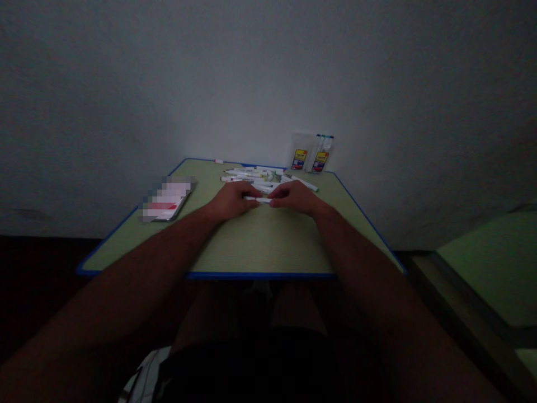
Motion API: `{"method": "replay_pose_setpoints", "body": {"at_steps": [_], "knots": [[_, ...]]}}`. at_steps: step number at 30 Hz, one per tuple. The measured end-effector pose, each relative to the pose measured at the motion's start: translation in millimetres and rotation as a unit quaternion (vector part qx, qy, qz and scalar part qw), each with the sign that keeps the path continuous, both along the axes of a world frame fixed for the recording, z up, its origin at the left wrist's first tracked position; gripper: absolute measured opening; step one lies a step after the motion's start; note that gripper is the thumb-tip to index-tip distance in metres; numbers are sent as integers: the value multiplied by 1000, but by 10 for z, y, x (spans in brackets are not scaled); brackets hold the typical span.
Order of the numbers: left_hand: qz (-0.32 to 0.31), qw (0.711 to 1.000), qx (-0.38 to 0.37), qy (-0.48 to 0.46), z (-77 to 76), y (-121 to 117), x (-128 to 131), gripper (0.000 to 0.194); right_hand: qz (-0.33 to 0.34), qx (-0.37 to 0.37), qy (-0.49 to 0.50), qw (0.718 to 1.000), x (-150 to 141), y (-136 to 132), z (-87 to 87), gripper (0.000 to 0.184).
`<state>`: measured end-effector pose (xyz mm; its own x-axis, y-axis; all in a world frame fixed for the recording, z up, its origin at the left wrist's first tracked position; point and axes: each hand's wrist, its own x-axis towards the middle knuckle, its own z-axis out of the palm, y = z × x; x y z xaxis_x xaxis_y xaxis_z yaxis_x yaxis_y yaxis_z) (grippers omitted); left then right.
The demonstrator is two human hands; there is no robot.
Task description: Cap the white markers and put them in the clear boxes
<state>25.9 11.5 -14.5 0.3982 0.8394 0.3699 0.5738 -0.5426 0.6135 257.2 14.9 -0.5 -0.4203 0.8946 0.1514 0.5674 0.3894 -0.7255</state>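
Observation:
My left hand (232,200) and my right hand (296,197) rest side by side on a green table (260,246) with a blue edge. Both are closed on the two ends of one white marker (258,199) that lies crosswise between them. Just beyond my fingers lies a loose pile of white markers (254,177) with coloured caps. The light is dim and the fingertips are hard to make out.
Two clear marker packs (312,153) lean against the wall at the table's far right. A flat card-like object (166,199) lies at the left side. A single small marker (218,161) sits at the far edge. Another green surface (490,268) is at the right.

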Motion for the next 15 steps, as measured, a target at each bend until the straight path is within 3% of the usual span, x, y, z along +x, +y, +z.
{"method": "replay_pose_setpoints", "body": {"at_steps": [7, 10, 15], "knots": [[62, 998, 27, -4, 27, 28, -56, 17, 13, -2, 88, 996, 76, 57, -46, 45], [96, 995, 19, -35, 37, 70, -115, 17, -22, 23, 78, 996, 94, 72, -41, 44], [129, 989, 7, -67, 43, 104, -174, 14, -51, 34, 145, 988, 77, 66, -14, 39]]}}
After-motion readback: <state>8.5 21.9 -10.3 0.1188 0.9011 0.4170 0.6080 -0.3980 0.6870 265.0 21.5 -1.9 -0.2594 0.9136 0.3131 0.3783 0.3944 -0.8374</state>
